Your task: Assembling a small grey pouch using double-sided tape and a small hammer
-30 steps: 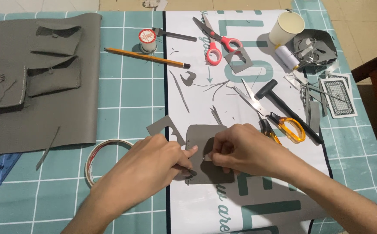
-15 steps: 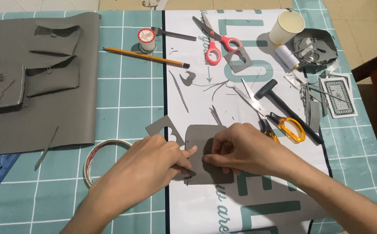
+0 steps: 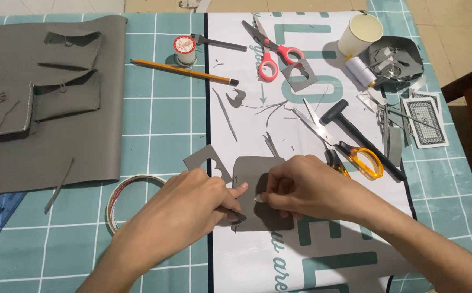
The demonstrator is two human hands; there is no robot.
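Pressing on a grey leather patch (image 3: 257, 187) with rounded corners, flat on the white banner (image 3: 312, 260), the left hand (image 3: 192, 203) pins its edge while the right hand (image 3: 301, 187) pinches what may be a small white tab; a tape roll (image 3: 122, 195) lies just left

Looked like home craft spot, hobby leatherwork. Teal gridded cutting mat (image 3: 165, 116) covered table; tiled floor (image 3: 453, 32) beyond edge. Grey leather sheet (image 3: 46, 125), red-handled scissors (image 3: 271, 54), orange-handled scissors (image 3: 350, 154), black hammer (image 3: 355, 135), thread spool (image 3: 184, 50), pencil (image 3: 184, 72), tape roll (image 3: 122, 198), paper cup (image 3: 359, 33) lay scattered.
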